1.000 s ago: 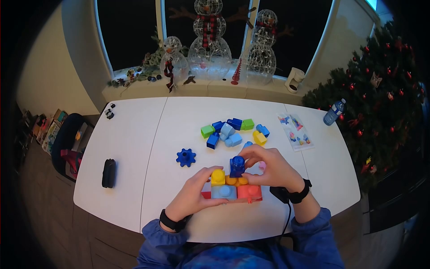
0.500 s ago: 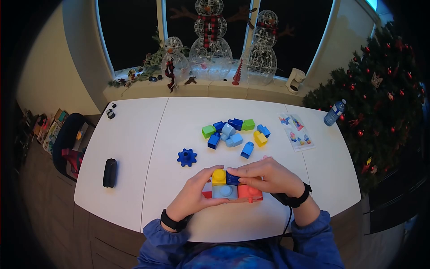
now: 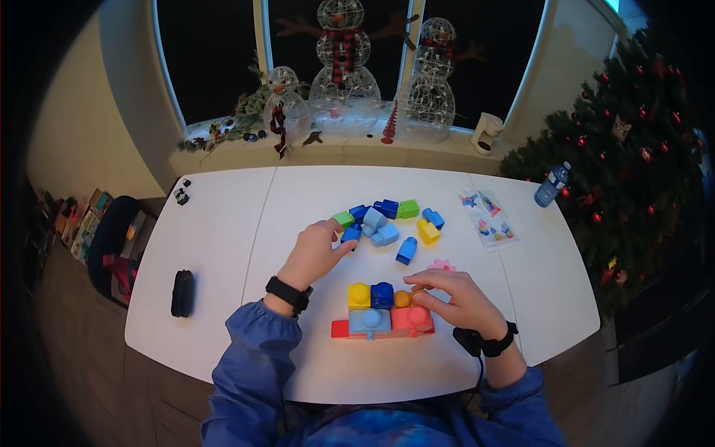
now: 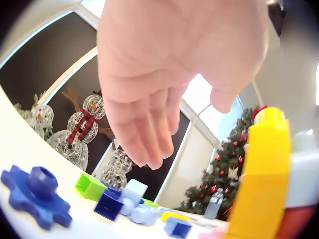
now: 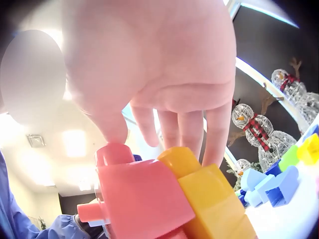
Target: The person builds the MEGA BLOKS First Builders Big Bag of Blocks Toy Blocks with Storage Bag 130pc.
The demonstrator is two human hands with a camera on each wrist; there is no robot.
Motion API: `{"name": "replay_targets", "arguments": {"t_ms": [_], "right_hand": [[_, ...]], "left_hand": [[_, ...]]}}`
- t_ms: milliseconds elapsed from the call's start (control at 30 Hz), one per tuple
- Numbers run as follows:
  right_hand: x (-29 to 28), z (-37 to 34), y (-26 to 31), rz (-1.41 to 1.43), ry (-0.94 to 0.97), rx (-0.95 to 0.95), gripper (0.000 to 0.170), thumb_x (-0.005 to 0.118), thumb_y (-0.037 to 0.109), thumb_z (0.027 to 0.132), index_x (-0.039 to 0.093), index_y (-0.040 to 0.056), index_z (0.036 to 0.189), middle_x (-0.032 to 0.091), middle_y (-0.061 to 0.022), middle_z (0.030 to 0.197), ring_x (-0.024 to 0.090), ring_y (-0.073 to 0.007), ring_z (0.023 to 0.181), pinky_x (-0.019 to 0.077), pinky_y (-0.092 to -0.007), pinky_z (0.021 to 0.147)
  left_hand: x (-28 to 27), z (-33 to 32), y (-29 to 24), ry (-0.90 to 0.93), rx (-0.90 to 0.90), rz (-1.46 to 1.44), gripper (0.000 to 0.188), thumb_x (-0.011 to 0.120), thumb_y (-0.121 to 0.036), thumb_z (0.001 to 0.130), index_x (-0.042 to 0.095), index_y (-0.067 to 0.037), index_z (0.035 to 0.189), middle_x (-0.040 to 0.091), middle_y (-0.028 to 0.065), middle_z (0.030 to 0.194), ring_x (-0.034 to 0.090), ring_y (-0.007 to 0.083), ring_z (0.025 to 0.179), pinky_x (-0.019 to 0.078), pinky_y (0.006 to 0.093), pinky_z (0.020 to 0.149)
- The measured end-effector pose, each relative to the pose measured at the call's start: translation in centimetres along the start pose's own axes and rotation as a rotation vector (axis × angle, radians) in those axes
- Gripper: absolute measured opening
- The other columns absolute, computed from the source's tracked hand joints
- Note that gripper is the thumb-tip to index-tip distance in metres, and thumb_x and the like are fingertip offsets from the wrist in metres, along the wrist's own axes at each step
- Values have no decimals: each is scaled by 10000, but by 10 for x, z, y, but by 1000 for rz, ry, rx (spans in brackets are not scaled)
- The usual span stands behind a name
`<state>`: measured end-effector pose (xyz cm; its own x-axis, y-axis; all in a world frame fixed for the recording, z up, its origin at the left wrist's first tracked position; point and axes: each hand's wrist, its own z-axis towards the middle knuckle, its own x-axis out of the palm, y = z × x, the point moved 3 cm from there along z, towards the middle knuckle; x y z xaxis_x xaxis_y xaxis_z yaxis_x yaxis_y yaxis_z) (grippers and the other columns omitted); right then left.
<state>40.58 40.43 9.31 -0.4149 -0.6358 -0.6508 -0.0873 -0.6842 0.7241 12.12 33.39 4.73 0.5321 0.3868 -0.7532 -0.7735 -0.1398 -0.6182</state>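
Head view: one assembly of plastic building blocks, standing on a white table (image 3: 201, 343) near its front edge; joined in it, a yellow block (image 3: 359, 296), a dark blue block (image 3: 382, 296), an orange block (image 3: 403, 299), a pale blue block (image 3: 369, 322) and a coral-pink block (image 3: 412, 319), with a flat red piece (image 3: 339, 328) showing at one end; right hand (image 3: 465, 298) beside the orange block, fingers extended with small gaps, contact uncertain; left hand (image 3: 309, 257) over the near side of the loose blocks, gripping nothing visible, its fingers straight and close together, thumb apart in the left wrist view. Progress, by judgement: partly built; several blocks joined, others unattached, namely green, yellow, light blue and dark blue blocks, a pink flower-shaped piece (image 3: 442, 264) and a blue gear-shaped piece (image 4: 37, 196); how many of these belong in the assembly, cannot be told. Writing: one printed sheet (image 3: 488, 220) with small coloured pictures, no words legible; one clear plastic bottle (image 3: 551, 185) with a label, brand unreadable; no lettering discernible on the blocks.
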Motion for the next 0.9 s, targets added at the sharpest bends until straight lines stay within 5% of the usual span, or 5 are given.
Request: {"name": "replay_targets", "arguments": {"t_ms": [233,333,467,567,900], "right_hand": [[-1,0,-11,4,-43,8,305,723,180,965,707,50,1240,747,-128,1082,739,-252,938,564,-341,824],[-4,2,-12,21,-69,36,310,727,170,958,704,50,1243,745,-131,1114,745,-235,957,568,-339,824],[-10,13,-9,39,-158,71,368,743,157,949,675,56,1295,727,-141,1200,749,-227,1000,570,-343,832],[-11,29,1,46,-242,-37,427,758,150,941,643,61,1343,706,-145,1263,746,-237,1024,571,-348,835],[-14,56,33,80,-160,-201,423,798,136,899,671,60,1296,746,-121,1183,736,-248,1029,572,-342,881]], "left_hand": [[44,35,15,27,25,389,461,837,-392,791,724,3,1000,731,237,902,711,417,815,581,467,768],[28,29,10,125,-22,337,420,831,-317,792,724,17,1023,734,227,884,718,386,768,590,428,739],[-12,-7,-21,43,-18,-123,369,805,-150,854,672,43,1139,739,156,898,732,256,786,594,343,756],[-27,-32,-43,-81,236,-305,368,774,-110,899,639,26,1213,741,145,1014,734,236,911,589,344,830],[-32,-67,-83,-60,286,-395,389,769,-110,909,645,-33,1269,732,120,1141,709,234,1036,553,362,894]]}}
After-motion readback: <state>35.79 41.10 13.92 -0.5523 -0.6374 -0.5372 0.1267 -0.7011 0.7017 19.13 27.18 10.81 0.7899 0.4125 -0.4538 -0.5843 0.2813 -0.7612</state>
